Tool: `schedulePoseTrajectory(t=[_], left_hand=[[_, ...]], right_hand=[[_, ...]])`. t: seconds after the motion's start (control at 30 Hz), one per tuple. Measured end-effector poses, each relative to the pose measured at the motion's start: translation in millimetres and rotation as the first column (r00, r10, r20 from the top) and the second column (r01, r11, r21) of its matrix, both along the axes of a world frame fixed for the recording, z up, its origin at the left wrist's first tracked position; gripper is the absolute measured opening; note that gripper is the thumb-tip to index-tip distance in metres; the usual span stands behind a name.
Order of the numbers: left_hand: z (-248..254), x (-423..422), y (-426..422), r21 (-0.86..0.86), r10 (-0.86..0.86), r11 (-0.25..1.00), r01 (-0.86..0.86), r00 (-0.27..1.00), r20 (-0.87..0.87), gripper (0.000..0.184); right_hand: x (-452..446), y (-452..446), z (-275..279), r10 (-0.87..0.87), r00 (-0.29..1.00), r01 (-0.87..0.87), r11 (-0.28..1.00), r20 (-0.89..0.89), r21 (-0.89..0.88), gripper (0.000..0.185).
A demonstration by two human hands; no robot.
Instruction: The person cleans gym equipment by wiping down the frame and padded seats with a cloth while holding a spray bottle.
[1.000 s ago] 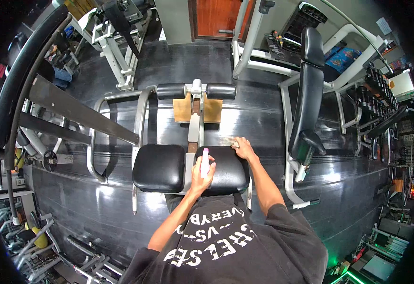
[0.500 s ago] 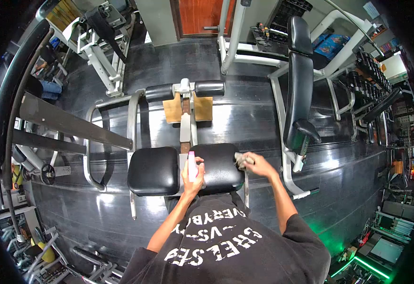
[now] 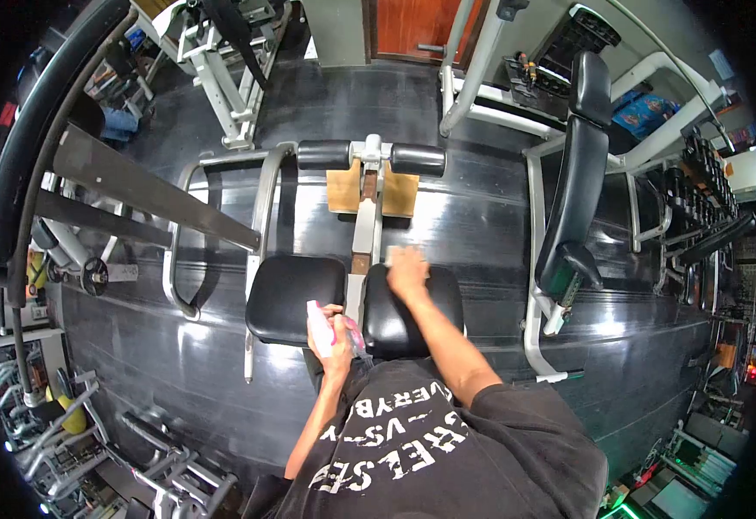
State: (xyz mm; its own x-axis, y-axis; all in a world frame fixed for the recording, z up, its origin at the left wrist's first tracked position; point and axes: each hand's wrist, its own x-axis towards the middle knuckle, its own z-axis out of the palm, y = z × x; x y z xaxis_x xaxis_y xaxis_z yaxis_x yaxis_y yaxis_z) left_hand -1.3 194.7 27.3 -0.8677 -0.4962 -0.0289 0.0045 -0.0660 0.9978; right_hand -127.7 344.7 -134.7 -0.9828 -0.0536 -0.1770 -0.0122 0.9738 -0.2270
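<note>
My left hand [image 3: 335, 348] is wrapped round a pink-and-white spray bottle [image 3: 316, 323], held low over the gap between two black padded seats. My right hand [image 3: 409, 275] is at the far edge of the right seat pad [image 3: 395, 325], slightly smeared by motion. It is closed on a cloth, of which only a pale bit [image 3: 391, 254] shows beside the fingers. To the left lies the other black seat pad [image 3: 295, 299]. Between the pads runs a metal beam [image 3: 366, 227] leading to two black foam rollers [image 3: 324, 156].
An upright black padded bench [image 3: 575, 177] stands on the right, with a dumbbell rack [image 3: 698, 173] beyond it. Thick grey machine bars [image 3: 157, 195] slant across the left. Behind the rollers is a wooden plate [image 3: 402, 197]. A red-brown door [image 3: 421, 30] is at the back.
My right hand has moved left with the cloth, from the right seat's right side to its far left corner. My left hand with the bottle has shifted left and tilted; the view has turned.
</note>
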Motion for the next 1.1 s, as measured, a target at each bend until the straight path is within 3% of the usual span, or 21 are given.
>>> schedulePoseTrajectory(t=[0.07, 0.13, 0.17, 0.2, 0.23, 0.27, 0.33, 0.4, 0.47, 0.5, 0.57, 0.6, 0.73, 0.8, 0.97, 1.1], left_hand=[[-7, 4, -11, -0.057, -0.010, 0.998, 0.012, 1.000, 0.024, 0.017], [-6, 5, -15, -0.061, 0.021, 0.998, -0.020, 1.000, 0.014, 0.018], [-6, 6, -17, -0.096, 0.024, 0.995, -0.024, 1.000, 0.005, 0.018], [-6, 7, -17, -0.093, 0.025, 0.995, -0.024, 1.000, 0.006, 0.018], [-6, 7, -18, -0.077, 0.031, 0.997, -0.030, 1.000, 0.005, 0.018], [-6, 8, -19, -0.063, 0.040, 0.997, -0.040, 0.999, 0.003, 0.018], [-3, 10, -22, -0.076, 0.042, 0.996, -0.041, 0.999, 0.010, 0.018], [0, 12, -22, -0.113, 0.004, 0.994, -0.004, 1.000, 0.000, 0.018], [-4, 17, -22, -0.107, 0.005, 0.994, -0.007, 1.000, -0.019, 0.019], [-3, 18, -21, -0.072, 0.014, 0.997, -0.014, 1.000, -0.007, 0.020], [0, 18, -21, -0.045, 0.028, 0.999, -0.028, 1.000, -0.005, 0.020], [3, 18, -19, -0.041, 0.020, 0.999, -0.020, 1.000, -0.017, 0.021], [1, 20, -20, -0.041, 0.008, 0.999, -0.010, 0.999, -0.053, 0.022], [-2, 19, -21, -0.046, -0.001, 0.999, -0.001, 0.999, -0.046, 0.022], [3, 14, -17, -0.007, -0.042, 0.999, 0.042, 0.999, -0.015, 0.017], [1, 12, -15, -0.039, -0.074, 0.996, 0.074, 0.997, -0.012, 0.018]], right_hand=[[13, -42, 44, 0.061, 0.996, -0.070, 0.985, -0.060, -0.157, 0.040], [14, -61, 59, 0.264, 0.954, -0.211, 0.927, 0.143, -0.310, 0.031], [17, -69, 47, 0.384, 0.904, -0.194, 0.759, 0.187, -0.622, 0.031], [18, -74, 51, 0.506, 0.843, -0.118, 0.503, 0.181, -0.856, 0.030], [23, -69, 56, 0.491, 0.860, -0.208, 0.587, 0.140, -0.783, 0.032], [20, -61, 60, 0.497, 0.857, -0.211, 0.584, 0.139, -0.783, 0.032], [3, -35, 66, 0.264, 0.958, -0.267, 0.681, -0.111, -0.681, 0.036], [-20, -10, 47, 0.074, 0.995, -0.099, 0.873, -0.070, -0.478, 0.041], [-29, 13, 16, -0.076, 0.997, 0.067, 0.958, -0.018, -0.280, 0.040], [-30, 11, 11, -0.073, 0.997, 0.063, 0.958, -0.023, -0.280, 0.040], [-37, 2, 2, 0.103, 0.964, -0.098, 0.995, 0.246, -0.033, 0.046], [-40, -11, 16, 0.130, 0.941, -0.122, 0.991, 0.313, -0.044, 0.047], [-20, -45, 20, 0.358, 0.930, -0.338, 0.922, 0.086, -0.187, 0.045], [-1, -45, 25, 0.444, 0.880, -0.475, 0.834, -0.168, -0.280, 0.041], [31, -9, 71, 0.571, 0.816, -0.550, 0.721, -0.088, -0.421, 0.047], [25, 61, 101, 0.578, 0.816, -0.555, 0.765, -0.033, -0.328, 0.052]])
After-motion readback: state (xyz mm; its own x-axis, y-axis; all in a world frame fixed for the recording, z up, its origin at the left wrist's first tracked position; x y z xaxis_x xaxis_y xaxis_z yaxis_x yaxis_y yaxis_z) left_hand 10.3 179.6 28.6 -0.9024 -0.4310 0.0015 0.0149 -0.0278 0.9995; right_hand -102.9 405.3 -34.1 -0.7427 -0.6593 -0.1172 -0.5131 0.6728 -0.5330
